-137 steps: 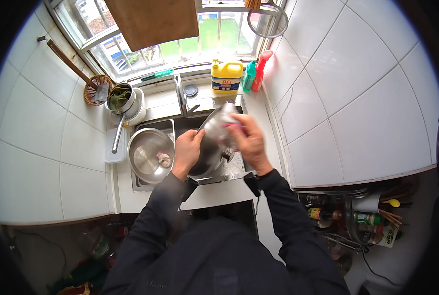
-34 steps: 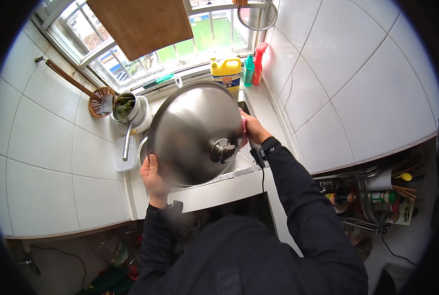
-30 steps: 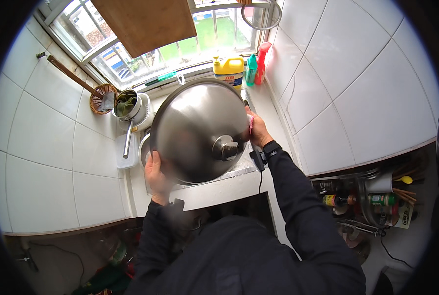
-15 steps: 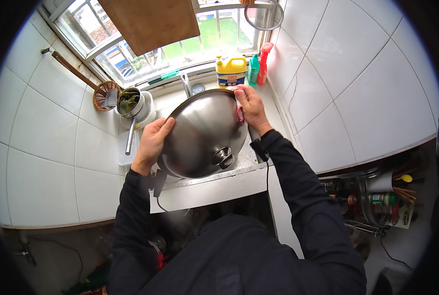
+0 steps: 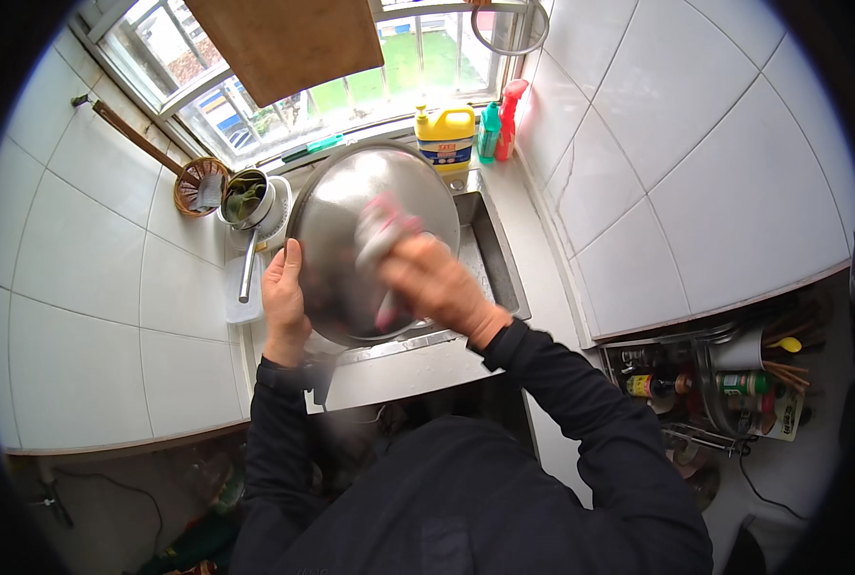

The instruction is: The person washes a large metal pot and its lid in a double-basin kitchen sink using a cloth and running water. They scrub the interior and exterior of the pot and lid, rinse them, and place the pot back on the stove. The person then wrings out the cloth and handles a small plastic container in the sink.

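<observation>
A large domed steel pot lid [image 5: 351,187] is held tilted over the sink [image 5: 499,254], its outer face toward me. My left hand [image 5: 286,297] grips its left rim, thumb on the near face. Against the middle of the dome, my right hand [image 5: 437,286] presses a pink and white cloth [image 5: 385,225]. That hand and the cloth are smeared by motion, though the fingers are bent around the cloth. The lid's knob is hidden behind the right hand.
A yellow pump jug [image 5: 445,139], a green bottle [image 5: 490,132] and a red spray bottle [image 5: 510,120] stand on the sill side. At left are a saucepan [image 5: 247,199] holding green leaves and a wicker basket [image 5: 197,187]. A bottle rack [image 5: 705,383] sits at lower right.
My right hand has left the lid's upper right rim and moved with the cloth to the middle of the dome. The lid has shifted left and tipped more upright.
</observation>
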Available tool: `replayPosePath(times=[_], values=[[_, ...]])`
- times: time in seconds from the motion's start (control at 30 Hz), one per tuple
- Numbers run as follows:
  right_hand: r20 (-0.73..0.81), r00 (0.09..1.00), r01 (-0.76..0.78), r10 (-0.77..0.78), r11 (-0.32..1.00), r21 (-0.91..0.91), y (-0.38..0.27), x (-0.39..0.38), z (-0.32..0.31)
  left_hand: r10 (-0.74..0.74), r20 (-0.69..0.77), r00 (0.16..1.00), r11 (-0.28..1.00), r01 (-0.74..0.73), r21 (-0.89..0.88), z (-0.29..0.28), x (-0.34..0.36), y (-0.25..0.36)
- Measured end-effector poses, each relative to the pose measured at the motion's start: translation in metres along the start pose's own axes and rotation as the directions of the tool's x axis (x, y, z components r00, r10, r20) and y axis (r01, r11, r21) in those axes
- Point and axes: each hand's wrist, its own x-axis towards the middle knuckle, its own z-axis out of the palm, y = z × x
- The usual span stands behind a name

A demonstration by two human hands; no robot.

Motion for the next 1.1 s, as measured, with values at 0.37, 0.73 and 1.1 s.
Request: replayPosePath(times=[0.37,0.73,1.1], values=[[0.207,0.978,0.062,-0.033,0.989,-0.132,0.017,0.023,0.009,0.043,0.149,0.988,0.964,-0.08,0.254,0.008,-0.011,-0.023],[-0.017,0.842,-0.511,0.539,0.808,0.294,0.087,-0.018,0.019,0.101,0.033,0.994,0.983,-0.105,0.151,0.0,-0.029,-0.025],[0.244,0.586,-0.788,0.773,0.473,0.395,0.118,-0.015,0.012,0.118,-0.002,0.993,0.991,-0.118,0.06,-0.015,-0.057,-0.032]])
